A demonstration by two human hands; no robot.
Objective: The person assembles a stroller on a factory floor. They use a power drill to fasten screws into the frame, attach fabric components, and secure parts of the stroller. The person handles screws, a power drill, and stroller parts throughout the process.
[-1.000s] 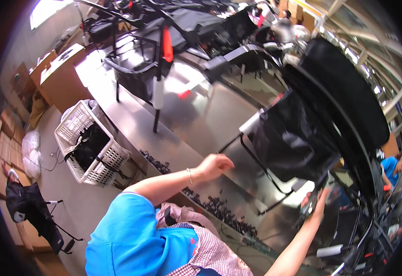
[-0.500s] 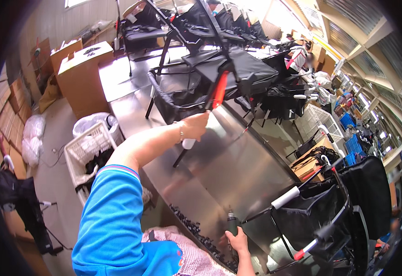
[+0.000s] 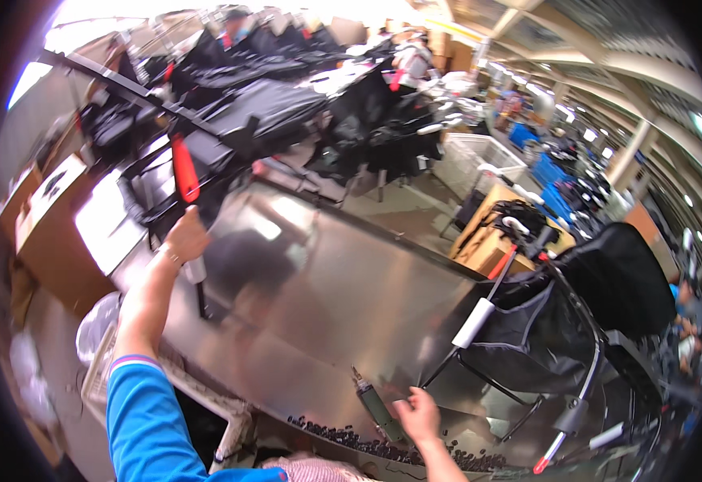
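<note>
My left hand (image 3: pixel 187 233) is closed around a tube of a black fabric-seated folding frame (image 3: pixel 230 143), just below its red part (image 3: pixel 184 170). The frame stands at the far left of a shiny metal table (image 3: pixel 331 293). My right hand (image 3: pixel 420 414) is open, fingers apart, beside a dark electric screwdriver (image 3: pixel 378 408) that lies on the table with its tip pointing away. Whether the fingertips touch the tool I cannot tell. To the right of this hand stands a second black folding frame (image 3: pixel 532 333) with white sleeves and red tips.
Many small black parts (image 3: pixel 343 436) lie along the table's near edge. A white plastic crate (image 3: pixel 98 386) stands below my left arm, near a brown carton (image 3: pixel 65 233). Beyond the table are an open carton (image 3: pixel 491 233), a white crate (image 3: pixel 479 161) and co-workers (image 3: pixel 411 60).
My right hand has come off the screwdriver and opened. The view has swung right. My left hand still grips the frame, which now appears tilted further left.
</note>
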